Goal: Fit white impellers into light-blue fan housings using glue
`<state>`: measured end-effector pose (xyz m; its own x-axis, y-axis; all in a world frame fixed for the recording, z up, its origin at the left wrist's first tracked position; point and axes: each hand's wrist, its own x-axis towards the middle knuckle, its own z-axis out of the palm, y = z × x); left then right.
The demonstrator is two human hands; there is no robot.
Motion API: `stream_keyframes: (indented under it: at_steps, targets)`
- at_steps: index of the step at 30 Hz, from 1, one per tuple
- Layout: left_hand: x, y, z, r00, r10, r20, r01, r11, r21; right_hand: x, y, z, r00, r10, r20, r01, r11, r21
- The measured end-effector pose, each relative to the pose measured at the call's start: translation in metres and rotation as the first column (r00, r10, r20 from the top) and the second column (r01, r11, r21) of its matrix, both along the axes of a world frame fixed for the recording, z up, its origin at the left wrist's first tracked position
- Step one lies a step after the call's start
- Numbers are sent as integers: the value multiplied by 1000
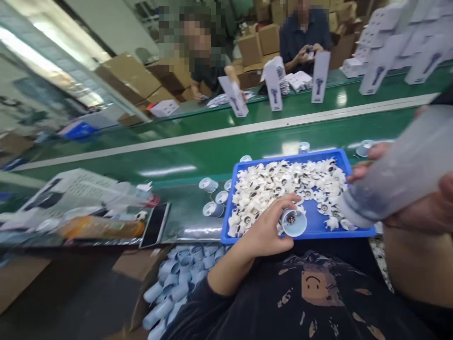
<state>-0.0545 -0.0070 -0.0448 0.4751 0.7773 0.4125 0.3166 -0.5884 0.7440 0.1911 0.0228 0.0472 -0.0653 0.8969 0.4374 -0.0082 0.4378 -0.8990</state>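
At a green workbench [187,200], a round pale-blue plastic cup [295,224] is gripped by the left hand [268,227], over a blue rectangular tray [332,233] of white finned parts [279,178]; the right hand [412,212] clasps a tilted frosted bottle [410,158]. Pairing them seems in hand; next calls for steady alignment.

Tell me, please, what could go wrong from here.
The phone lies at the edge of the bench and might be knocked off. The tilted bottle in the right hand, apparently near the white parts, could scatter some. The left hand holds the cup by its fingers; it might slip.
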Motion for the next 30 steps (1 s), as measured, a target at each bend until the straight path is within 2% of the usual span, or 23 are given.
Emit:
stream_keyframes:
  at_steps: [1,3,6,11,15,18,22,26,28,30]
  targets:
    - [12,3,3,1000,-24,-10,25,999,41,-9,-2,6,981,38,-192,-51,997,-65]
    - [30,6,9,1000,-24,-2,24,994,103,-25,-3,14,938,87,-335,-124,988,-91]
    - [45,4,18,1000,6,6,-7,991,137,-39,-5,16,938,139,-318,-192,971,-141]
    - [56,-2,34,1000,-7,-12,9,992,126,-40,-14,13,924,170,-342,-234,959,-156]
    - [57,-4,37,1000,9,17,-11,988,157,-37,-18,13,915,195,-354,-249,962,-116]
    - [57,-6,37,1000,7,19,-9,994,107,-36,-18,12,920,214,-330,-249,966,-69]
    - [58,-11,42,999,12,-30,-12,1000,3,-38,-15,11,923,199,-329,-227,973,-49]
    - [52,-8,50,976,-38,-216,2,986,-165,-38,-7,7,912,145,-383,-200,974,-109]
    - [40,2,46,952,-28,-304,-42,974,-221,-32,0,2,913,34,-407,-95,987,-131]
    - [21,16,32,938,95,-334,-174,961,-215,-19,6,-6,911,-109,-398,66,990,-121]
